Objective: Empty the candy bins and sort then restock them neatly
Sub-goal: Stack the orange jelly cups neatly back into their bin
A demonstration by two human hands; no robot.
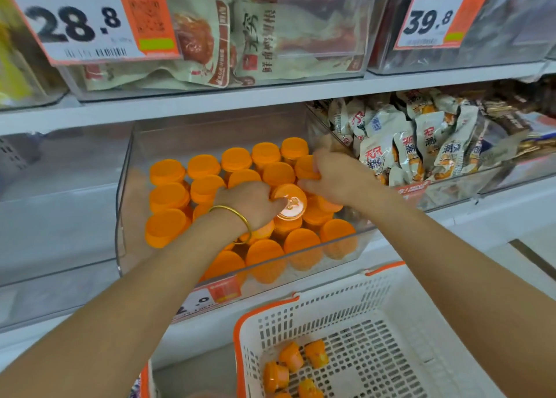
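Clear plastic bin [124, 217] packed with orange jelly cups [168, 193], gap along left wall; white perforated basket [304, 315] below, orange rim, mostly free; 28.8 tag [75, 21], 39.8 tag [430, 18]; left hand [248, 206] grips tilted foil-lidded cup [291, 202], right hand [338, 178] pinches back-row cup [304, 169]

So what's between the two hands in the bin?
One jelly cup, tipped to show its sealed top, held in the left hand; the right hand is just beyond it. Head view.
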